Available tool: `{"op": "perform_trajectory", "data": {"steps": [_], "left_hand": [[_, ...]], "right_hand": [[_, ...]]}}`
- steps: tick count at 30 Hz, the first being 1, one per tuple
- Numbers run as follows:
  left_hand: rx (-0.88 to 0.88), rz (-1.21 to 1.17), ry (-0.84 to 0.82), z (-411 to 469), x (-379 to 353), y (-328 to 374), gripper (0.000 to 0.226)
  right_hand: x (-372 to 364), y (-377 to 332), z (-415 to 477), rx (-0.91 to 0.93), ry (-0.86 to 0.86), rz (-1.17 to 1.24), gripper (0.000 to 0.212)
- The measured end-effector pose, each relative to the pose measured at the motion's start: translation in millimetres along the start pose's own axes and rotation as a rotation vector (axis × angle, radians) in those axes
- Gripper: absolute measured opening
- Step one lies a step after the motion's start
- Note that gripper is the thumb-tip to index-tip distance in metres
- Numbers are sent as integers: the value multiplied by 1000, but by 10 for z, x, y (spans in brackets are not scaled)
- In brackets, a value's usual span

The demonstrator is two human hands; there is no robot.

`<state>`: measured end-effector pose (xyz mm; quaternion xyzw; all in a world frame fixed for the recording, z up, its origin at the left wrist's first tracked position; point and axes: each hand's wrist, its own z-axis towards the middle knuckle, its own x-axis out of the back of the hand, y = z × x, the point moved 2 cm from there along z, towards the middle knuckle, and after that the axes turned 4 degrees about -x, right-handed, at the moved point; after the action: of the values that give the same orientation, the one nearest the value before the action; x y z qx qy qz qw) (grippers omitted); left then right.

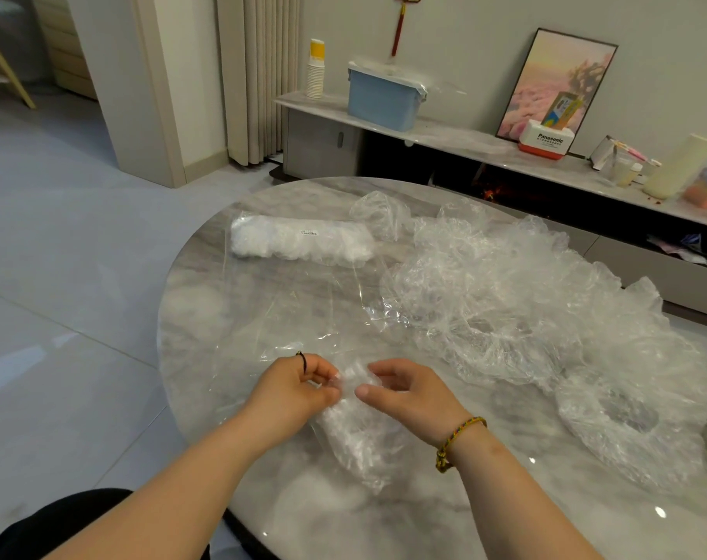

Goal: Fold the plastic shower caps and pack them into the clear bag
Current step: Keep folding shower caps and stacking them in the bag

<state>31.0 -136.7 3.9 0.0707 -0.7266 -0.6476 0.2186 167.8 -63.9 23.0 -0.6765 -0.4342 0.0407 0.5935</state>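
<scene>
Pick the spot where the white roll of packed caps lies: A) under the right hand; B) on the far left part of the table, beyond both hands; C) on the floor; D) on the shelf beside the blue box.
B: the white roll of packed caps lies on the far left of the table, beyond the left hand and right hand, which pinch a crumpled shower cap.

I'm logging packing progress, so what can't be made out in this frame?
Head view only.
Count in the loose cap pile: clear layers overlap, right edge crops it.
Label on the packed bag: too small.
Folds of the held cap: left hand and right hand cover its top.
</scene>
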Motion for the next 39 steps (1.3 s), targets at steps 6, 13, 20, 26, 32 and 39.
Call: {"op": "perform_trajectory", "data": {"steps": [6,13,20,26,32,39], "left_hand": [[-39,22,-7,7,56,14,21],[-317,982,499,157,439,-13,13],[192,1151,137,269,462,-235,61],[195,1076,139,278,500,-230,94],[67,913,137,254,536,-192,84],[-46,599,64,201,611,-153,89]], "right_hand": [[-88,-41,145,-22,-158,27,29],[-48,26,255,-155,-106,525,17],[135,-110,337,-219,-73,1041,34],[-92,-292,555,-186,-204,717,26],[-628,-313,724,-253,-251,489,26],[-689,-399,1001,-372,33,492,32]]}}
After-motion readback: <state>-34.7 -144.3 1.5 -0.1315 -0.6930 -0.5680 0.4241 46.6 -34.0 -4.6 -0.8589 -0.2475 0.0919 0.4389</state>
